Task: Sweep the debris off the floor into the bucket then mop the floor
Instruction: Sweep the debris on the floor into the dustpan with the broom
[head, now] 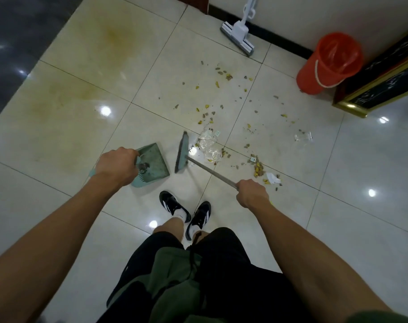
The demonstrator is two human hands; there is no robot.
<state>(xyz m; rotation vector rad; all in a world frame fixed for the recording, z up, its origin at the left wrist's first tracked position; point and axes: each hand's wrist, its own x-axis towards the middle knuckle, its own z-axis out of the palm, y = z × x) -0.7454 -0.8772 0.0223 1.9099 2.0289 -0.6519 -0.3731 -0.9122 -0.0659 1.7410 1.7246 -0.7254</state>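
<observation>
My left hand [115, 165] grips the handle of a green dustpan [155, 163] that rests on the tiled floor, mouth facing right. My right hand [251, 192] grips the metal handle of a broom [182, 152], whose green head stands just right of the dustpan. Scattered debris [221, 113] of leaves, crumbs and bits of clear plastic wrap [207, 143] lies right of and beyond the broom head. A small heap with paper scraps [263, 172] sits near my right hand. An orange bucket [328, 64] lined with a bag stands at the far right by the wall.
A white sponge mop [239, 31] leans against the far wall. A black cabinet with gold trim [379, 85] stands right of the bucket. My feet in black shoes [186, 210] are just below the dustpan. Dark floor [9, 43] borders the tiles at left.
</observation>
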